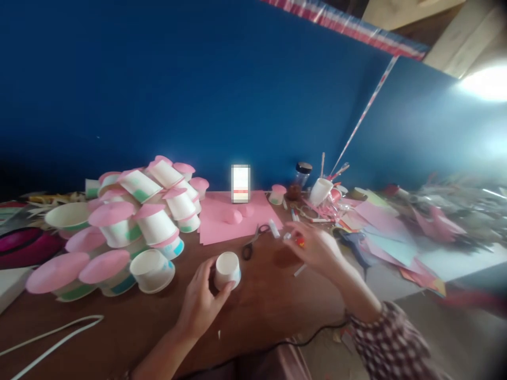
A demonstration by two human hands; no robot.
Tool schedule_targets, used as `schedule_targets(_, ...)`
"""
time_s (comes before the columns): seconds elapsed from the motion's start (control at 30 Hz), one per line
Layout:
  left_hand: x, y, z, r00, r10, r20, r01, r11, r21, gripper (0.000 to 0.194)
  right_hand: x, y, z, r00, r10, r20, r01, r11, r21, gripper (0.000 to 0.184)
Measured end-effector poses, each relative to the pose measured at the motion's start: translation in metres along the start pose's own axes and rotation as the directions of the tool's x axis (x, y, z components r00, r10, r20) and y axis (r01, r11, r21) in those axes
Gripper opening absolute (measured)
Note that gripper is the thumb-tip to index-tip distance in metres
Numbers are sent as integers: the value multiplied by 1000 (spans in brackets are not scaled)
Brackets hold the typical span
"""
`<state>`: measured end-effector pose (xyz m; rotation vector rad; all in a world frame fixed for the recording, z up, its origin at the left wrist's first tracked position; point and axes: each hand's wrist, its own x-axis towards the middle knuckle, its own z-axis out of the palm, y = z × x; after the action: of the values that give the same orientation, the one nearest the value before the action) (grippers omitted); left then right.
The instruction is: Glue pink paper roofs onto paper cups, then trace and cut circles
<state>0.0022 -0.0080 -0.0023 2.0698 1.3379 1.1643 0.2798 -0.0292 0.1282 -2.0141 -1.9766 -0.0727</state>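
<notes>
My left hand (204,295) wraps round a small white paper cup (227,266), which stands mouth up just above the brown table. Right of it, my right hand (312,245) is bent with thumb and fingers drawn together at a small red, yellow and white thing (301,241), partly hidden and not clear enough to name. Just left of those fingertips lies a white tube (274,228). Black-handled scissors (249,250) lie between the two hands. Another white paper cup (152,270) stands left of my left hand.
A pile of cups with pink paper tops (113,214) fills the left side. Pink sheets (214,216) lie at the back, near a dark-lidded jar (303,170). Coloured paper (388,237) covers the right. A black cable (317,333) runs along the front edge.
</notes>
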Motion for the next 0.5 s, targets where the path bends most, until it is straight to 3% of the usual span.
schedule_targets(0.1, 0, -2, 1, 1000, -2, -14, 2, 1000, 11, 52, 39, -47, 22, 989, -94, 112, 95, 995, -5, 28)
schedule_targets(0.2, 1, 0, 0, 1000, -26, 11, 26, 1000, -13, 51, 80, -75, 50, 978, -102, 182, 92, 994, 66, 24)
schedule_targets(0.33, 1, 3, -3, 999, -20, 26, 20, 1000, -24, 53, 123, -91, 88, 969, -96, 229, 80, 994, 78, 39)
schedule_targets(0.5, -2, 0, -2, 999, 14, 35, -14, 1000, -13, 62, 145, -96, 113, 960, -86, 268, 66, 994, 83, 52)
